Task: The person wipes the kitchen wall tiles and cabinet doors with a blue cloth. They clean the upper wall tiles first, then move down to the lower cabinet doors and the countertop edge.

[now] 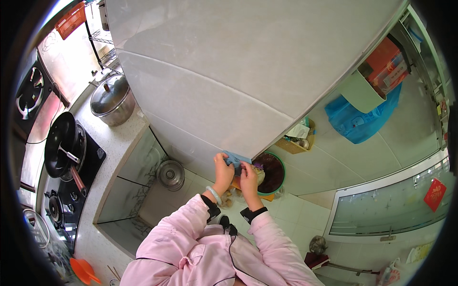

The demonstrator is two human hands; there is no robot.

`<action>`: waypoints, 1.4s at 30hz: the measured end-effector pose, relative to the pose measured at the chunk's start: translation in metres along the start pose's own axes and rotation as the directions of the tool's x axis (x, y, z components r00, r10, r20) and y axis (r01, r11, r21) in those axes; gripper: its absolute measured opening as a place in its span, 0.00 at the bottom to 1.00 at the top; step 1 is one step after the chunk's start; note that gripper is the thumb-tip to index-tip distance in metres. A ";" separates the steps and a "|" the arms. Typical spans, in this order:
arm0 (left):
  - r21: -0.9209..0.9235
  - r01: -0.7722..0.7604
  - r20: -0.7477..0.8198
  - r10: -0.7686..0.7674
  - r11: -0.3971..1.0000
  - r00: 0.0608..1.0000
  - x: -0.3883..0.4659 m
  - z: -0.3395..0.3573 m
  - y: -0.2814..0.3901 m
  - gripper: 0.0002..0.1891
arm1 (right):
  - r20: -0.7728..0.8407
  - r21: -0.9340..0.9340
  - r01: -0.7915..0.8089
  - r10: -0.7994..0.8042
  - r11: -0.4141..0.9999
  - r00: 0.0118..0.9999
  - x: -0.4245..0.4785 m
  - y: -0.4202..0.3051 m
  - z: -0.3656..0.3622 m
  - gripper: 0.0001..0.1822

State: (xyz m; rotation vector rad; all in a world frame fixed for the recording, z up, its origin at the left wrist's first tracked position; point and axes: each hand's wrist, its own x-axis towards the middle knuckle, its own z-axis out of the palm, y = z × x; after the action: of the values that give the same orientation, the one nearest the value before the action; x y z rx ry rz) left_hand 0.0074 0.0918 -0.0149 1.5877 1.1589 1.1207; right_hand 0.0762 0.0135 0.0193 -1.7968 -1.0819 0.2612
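Note:
Between my two hands is a crumpled blue piece of thin material (236,157), a cloth or a plastic bag; which one I cannot tell. My left hand (223,171) pinches its left end, with a pale bangle (213,195) on the wrist. At its right end, my right hand (249,178) grips it with fingertips. Just beyond my right hand stands a dark round bin with a green rim (284,171), and a pale item with some purple shows at its left side. Bags of food or produce (229,200) sit on the floor below my hands, partly hidden by them.
A tiled wall (214,71) rises directly before me. On the left counter are a lidded steel pot (112,100) and a black wok (59,143) on the gas hob. Steel basins (170,175) stand on the floor. A woven basket (297,143) and a blue bag (361,121) are at right.

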 end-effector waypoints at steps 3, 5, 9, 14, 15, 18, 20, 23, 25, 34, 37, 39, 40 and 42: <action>-0.044 -0.047 0.010 0.048 0.998 0.999 -0.005 -0.008 0.038 0.21 | -0.056 0.062 0.025 -0.022 0.998 0.998 0.005 -0.033 -0.023 0.14; -0.117 -0.100 0.022 0.103 0.988 0.994 -0.009 -0.017 0.080 0.20 | -0.109 0.074 0.053 -0.045 0.996 0.993 0.010 -0.049 -0.043 0.13; -0.234 -0.183 0.095 0.210 0.955 0.973 -0.017 -0.040 0.158 0.28 | -0.257 0.139 0.165 -0.125 0.976 0.958 0.027 -0.083 -0.075 0.17; -0.267 -0.458 0.012 0.478 0.848 0.878 -0.002 -0.045 0.196 0.32 | -0.338 0.154 0.332 -0.266 0.931 0.903 0.052 -0.126 -0.093 0.26; -0.249 -0.488 -0.003 0.503 0.837 0.864 0.002 -0.042 0.196 0.31 | -0.320 0.105 0.331 -0.283 0.938 0.904 0.052 -0.123 -0.093 0.27; -0.206 -0.508 -0.079 0.503 0.837 0.861 0.005 -0.029 0.173 0.28 | -0.279 -0.016 0.321 -0.312 0.947 0.908 0.049 -0.095 -0.082 0.28; -0.132 -0.474 -0.094 0.465 0.871 0.881 -0.001 -0.017 0.143 0.25 | -0.236 -0.073 0.323 -0.331 0.944 0.914 0.039 -0.065 -0.070 0.28; -0.093 -0.297 -0.084 0.290 0.950 0.953 -0.021 0.005 0.085 0.25 | -0.126 -0.118 0.289 -0.303 0.950 0.945 0.019 -0.005 -0.046 0.28; -0.034 -0.173 -0.066 0.170 0.984 0.983 -0.033 0.022 0.043 0.24 | -0.004 -0.108 0.146 -0.148 0.983 0.989 0.008 0.032 -0.030 0.29; 0.026 0.170 -0.102 -0.167 0.985 0.981 -0.048 0.037 0.019 0.21 | 0.187 -0.092 0.136 -0.117 0.986 0.975 0.011 0.065 -0.031 0.25; 0.019 0.076 -0.204 -0.070 0.997 0.976 -0.045 0.034 0.042 0.21 | 0.166 -0.085 0.148 -0.133 0.985 0.977 0.019 0.043 -0.045 0.21; 0.014 -0.033 -0.265 0.036 0.999 0.963 -0.041 0.032 0.065 0.21 | 0.073 -0.088 0.180 -0.173 0.980 0.982 0.025 0.032 -0.052 0.20; -0.047 -0.020 -0.236 0.008 0.999 0.972 -0.039 0.026 0.081 0.22 | 0.054 -0.032 0.181 -0.179 0.983 0.982 0.028 0.012 -0.060 0.20; -0.070 -0.166 -0.268 0.142 0.984 0.953 -0.036 0.015 0.110 0.23 | 0.043 0.001 0.163 -0.162 0.987 0.986 0.031 -0.017 -0.070 0.19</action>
State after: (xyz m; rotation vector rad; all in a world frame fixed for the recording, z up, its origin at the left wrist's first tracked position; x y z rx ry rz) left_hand 0.0388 0.0317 0.0797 1.5117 1.1473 1.5025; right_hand 0.1263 -0.0049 0.0768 -1.7005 -1.2524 0.2007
